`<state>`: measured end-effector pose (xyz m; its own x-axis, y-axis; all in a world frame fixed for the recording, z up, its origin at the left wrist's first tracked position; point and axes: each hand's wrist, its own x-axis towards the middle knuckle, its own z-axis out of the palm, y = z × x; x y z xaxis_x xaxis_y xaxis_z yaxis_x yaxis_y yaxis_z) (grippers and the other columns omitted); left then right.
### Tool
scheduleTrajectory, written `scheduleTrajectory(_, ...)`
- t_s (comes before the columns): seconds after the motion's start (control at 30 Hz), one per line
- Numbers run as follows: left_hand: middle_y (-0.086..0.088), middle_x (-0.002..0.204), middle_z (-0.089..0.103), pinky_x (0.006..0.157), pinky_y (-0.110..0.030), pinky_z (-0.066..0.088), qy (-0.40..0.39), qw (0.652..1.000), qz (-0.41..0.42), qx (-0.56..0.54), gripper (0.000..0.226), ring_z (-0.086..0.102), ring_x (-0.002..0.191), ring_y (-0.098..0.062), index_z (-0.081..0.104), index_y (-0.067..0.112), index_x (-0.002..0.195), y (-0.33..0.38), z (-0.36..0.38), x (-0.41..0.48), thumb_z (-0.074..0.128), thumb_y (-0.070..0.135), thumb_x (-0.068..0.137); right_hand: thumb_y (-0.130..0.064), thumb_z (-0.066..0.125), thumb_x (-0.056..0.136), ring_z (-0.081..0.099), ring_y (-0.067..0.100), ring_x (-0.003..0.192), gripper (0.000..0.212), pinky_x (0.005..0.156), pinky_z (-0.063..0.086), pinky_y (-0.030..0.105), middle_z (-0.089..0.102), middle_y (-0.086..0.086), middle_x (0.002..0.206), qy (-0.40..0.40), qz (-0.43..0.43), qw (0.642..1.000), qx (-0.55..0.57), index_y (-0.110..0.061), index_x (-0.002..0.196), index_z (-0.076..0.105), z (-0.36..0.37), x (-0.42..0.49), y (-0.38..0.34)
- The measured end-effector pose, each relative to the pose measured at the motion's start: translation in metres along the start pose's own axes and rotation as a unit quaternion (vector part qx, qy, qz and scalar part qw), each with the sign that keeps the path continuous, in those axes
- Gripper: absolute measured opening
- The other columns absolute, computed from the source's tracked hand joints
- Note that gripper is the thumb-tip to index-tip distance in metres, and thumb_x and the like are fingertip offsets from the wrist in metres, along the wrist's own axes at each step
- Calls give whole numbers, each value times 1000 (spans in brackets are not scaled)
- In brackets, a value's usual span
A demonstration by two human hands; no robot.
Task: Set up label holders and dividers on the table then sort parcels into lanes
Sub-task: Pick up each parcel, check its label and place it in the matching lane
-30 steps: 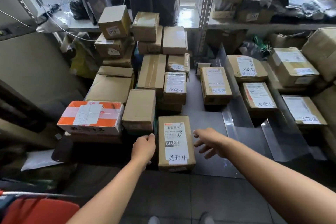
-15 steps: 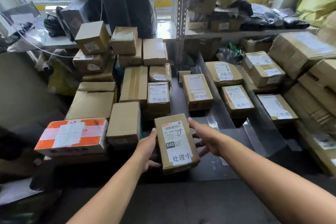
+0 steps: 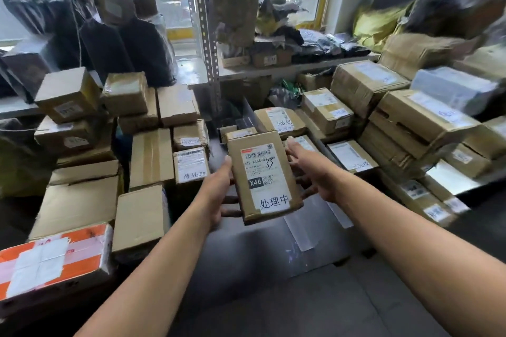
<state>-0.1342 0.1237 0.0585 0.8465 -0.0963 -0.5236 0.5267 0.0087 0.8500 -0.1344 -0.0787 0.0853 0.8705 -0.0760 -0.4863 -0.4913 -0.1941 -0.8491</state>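
Your left hand (image 3: pixel 219 194) and right hand (image 3: pixel 309 172) grip the sides of the brown cardboard X46 parcel (image 3: pixel 262 175), held above the grey table (image 3: pixel 273 249). Keep it level. Read its handwritten tag (image 3: pixel 273 202) before setting it down.

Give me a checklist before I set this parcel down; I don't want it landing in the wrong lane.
1. Grip: ok. The left hand and right hand hold the X46 parcel at its two sides.
2. Label legible: ok. 处理中 faces up.
3. Clear of the table: ok. The parcel is held above it.
4. Left stack excluded: ok. The labelled parcel there reads 待处理.
5. Target lane confirmed: cannot tell. Labels beyond the right hand are hidden or blurred.
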Motion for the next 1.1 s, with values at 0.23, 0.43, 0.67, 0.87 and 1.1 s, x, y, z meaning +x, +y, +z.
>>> scheduleTrajectory(0.23,-3,103,65,65,-45,60,-68,997,13,18,45,67,92,-30,64,28,106,43,51,7,35,61,100,-74,28,95,63,21,87,61,68,49,39,69,-7,106,47,-19,997,50,-33,124,64,-70,4,-12)
scheduleTrajectory(0.43,-6,123,63,72,-50,61,-73,997,17,9,52,68,103,-36,66,32,121,53,108,26,35,67,97,-75,26,94,60,27,104,59,81,48,47,66,-4,109,27,-28,998,40,-36,115,65,-131,23,-14)
scheduleTrajectory(0.67,-11,122,58,77,-56,57,-49,997,-48,-39,53,61,105,-38,59,34,129,42,171,41,34,68,96,-83,26,88,57,41,117,75,98,45,64,63,4,126,-16,12,1000,13,-32,128,63,-190,55,8)
scheduleTrajectory(0.87,-13,125,62,83,-62,54,-26,993,-108,-32,62,64,107,-40,62,22,127,9,193,59,43,70,92,-78,26,92,63,30,103,61,82,51,45,67,4,111,-81,57,995,12,-32,101,65,-201,68,37)
scheduleTrajectory(1.1,-19,135,57,94,-66,48,-50,981,-167,89,90,53,123,-45,55,22,133,-3,215,57,69,76,62,-84,28,87,64,31,88,81,67,55,40,68,8,107,-123,108,986,-26,-24,129,62,-202,76,77)
